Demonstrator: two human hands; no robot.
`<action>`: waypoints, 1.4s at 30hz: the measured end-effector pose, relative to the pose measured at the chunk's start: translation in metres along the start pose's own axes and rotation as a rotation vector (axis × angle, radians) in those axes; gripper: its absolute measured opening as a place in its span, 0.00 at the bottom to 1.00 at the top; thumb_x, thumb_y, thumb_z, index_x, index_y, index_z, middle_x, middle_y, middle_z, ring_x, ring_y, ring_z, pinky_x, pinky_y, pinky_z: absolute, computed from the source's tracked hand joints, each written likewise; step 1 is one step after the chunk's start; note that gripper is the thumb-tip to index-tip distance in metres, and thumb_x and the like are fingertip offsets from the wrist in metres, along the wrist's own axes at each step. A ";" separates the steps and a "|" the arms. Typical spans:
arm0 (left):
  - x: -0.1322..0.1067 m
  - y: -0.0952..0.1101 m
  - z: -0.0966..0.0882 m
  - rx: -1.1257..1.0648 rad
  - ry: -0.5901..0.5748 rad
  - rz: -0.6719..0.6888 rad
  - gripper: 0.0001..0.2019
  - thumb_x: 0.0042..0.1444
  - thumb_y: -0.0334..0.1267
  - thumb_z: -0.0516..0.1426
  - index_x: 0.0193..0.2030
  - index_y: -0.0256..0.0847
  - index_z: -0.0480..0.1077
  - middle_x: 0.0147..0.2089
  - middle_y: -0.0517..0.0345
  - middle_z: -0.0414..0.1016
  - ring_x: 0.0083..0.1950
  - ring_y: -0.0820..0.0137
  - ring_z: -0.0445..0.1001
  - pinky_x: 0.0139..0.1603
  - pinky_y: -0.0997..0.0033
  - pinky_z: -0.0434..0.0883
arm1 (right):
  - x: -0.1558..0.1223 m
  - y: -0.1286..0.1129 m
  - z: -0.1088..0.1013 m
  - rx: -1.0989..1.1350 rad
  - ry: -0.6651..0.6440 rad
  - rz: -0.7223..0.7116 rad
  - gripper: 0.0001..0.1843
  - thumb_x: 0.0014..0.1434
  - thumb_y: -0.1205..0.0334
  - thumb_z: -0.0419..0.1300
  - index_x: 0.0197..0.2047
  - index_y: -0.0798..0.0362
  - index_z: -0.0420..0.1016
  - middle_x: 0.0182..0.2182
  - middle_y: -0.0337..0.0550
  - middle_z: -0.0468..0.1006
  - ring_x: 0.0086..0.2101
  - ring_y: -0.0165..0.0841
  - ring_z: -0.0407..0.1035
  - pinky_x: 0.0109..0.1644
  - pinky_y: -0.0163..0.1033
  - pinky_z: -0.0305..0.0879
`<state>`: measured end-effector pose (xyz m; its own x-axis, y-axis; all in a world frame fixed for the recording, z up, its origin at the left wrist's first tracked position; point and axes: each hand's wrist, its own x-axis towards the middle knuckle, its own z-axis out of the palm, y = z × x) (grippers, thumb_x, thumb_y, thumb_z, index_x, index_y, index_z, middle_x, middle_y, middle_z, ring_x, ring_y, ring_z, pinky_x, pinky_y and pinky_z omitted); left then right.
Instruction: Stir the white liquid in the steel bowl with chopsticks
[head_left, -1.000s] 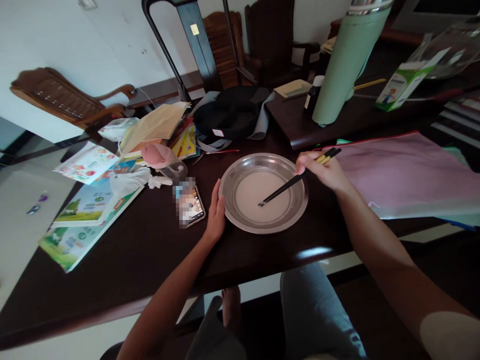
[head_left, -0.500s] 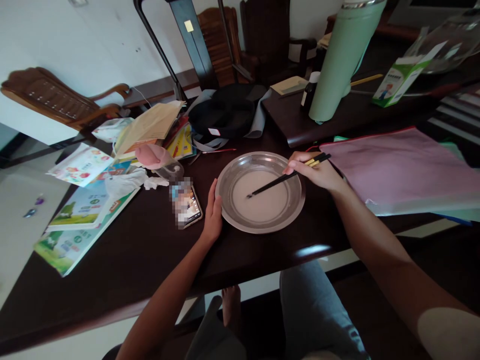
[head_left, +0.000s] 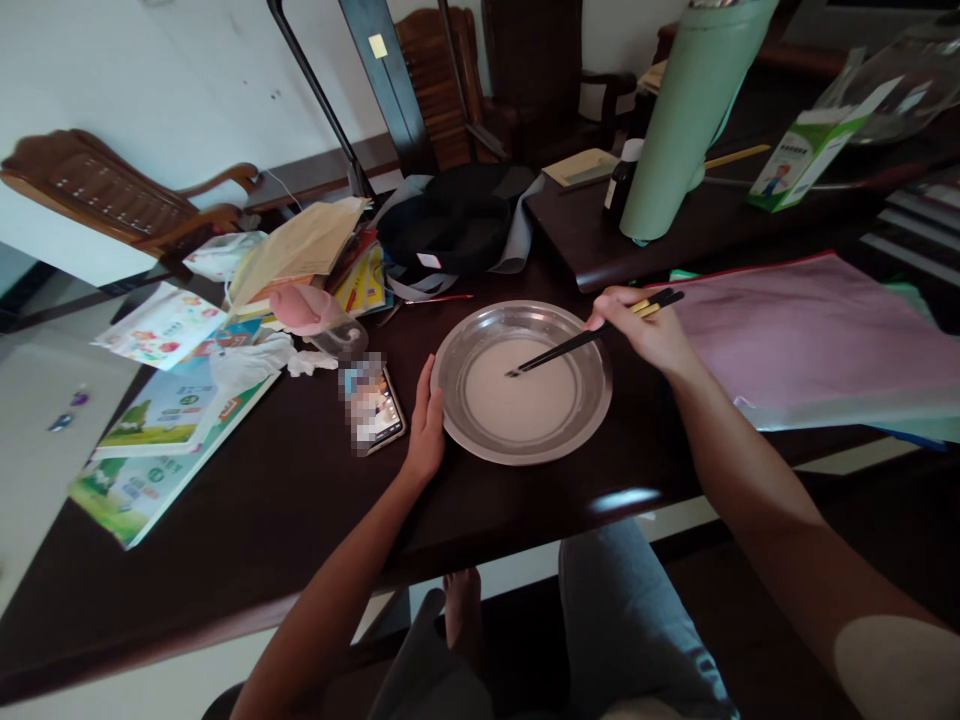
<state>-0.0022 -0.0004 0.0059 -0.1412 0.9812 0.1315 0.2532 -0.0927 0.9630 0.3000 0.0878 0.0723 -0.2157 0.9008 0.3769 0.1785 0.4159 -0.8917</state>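
A round metal plate point(head_left: 592, 395) holding pale liquid batter sits on the dark table point(head_left: 300, 510) in front of me. My right hand point(head_left: 645, 325) is closed around a pair of dark chopsticks point(head_left: 570, 345) with yellow ends; their tips rest in the batter near the plate's middle. My left hand point(head_left: 425, 430) lies with fingers stretched flat against the plate's left rim, holding nothing.
A phone point(head_left: 373, 408) lies just left of my left hand. Books and papers point(head_left: 172, 420) crowd the table's left. A black cap point(head_left: 450, 220) sits behind the plate, a tall green flask point(head_left: 686, 120) and green box point(head_left: 806, 160) at back right, a pink folder point(head_left: 810, 340) to the right.
The chopstick tips have swept around in the batter: from lower middle, leftward, then back up toward the plate's centre. My right hand shifted slightly with them. The left hand stayed on the rim.
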 end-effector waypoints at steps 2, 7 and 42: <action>0.000 0.001 0.000 0.007 0.003 0.007 0.30 0.65 0.54 0.48 0.71 0.48 0.54 0.75 0.54 0.52 0.75 0.62 0.51 0.74 0.59 0.48 | 0.001 0.003 -0.003 0.043 0.065 0.006 0.24 0.60 0.43 0.58 0.20 0.49 0.74 0.21 0.39 0.76 0.27 0.33 0.71 0.37 0.41 0.65; -0.001 0.001 0.000 0.009 -0.002 0.004 0.30 0.65 0.54 0.47 0.71 0.48 0.53 0.75 0.55 0.51 0.75 0.63 0.50 0.75 0.59 0.47 | -0.001 -0.001 0.002 0.025 -0.130 0.019 0.20 0.60 0.45 0.59 0.25 0.49 0.78 0.26 0.40 0.80 0.31 0.34 0.74 0.39 0.40 0.66; 0.000 -0.001 -0.001 0.000 0.007 -0.001 0.30 0.65 0.54 0.48 0.71 0.49 0.54 0.75 0.56 0.52 0.75 0.63 0.51 0.75 0.59 0.47 | -0.002 -0.004 0.002 0.049 -0.159 0.009 0.21 0.61 0.46 0.59 0.25 0.50 0.78 0.26 0.41 0.80 0.31 0.33 0.73 0.39 0.39 0.65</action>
<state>-0.0032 -0.0003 0.0049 -0.1484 0.9800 0.1326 0.2530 -0.0920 0.9631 0.2977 0.0840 0.0743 -0.3644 0.8716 0.3280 0.1352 0.3980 -0.9074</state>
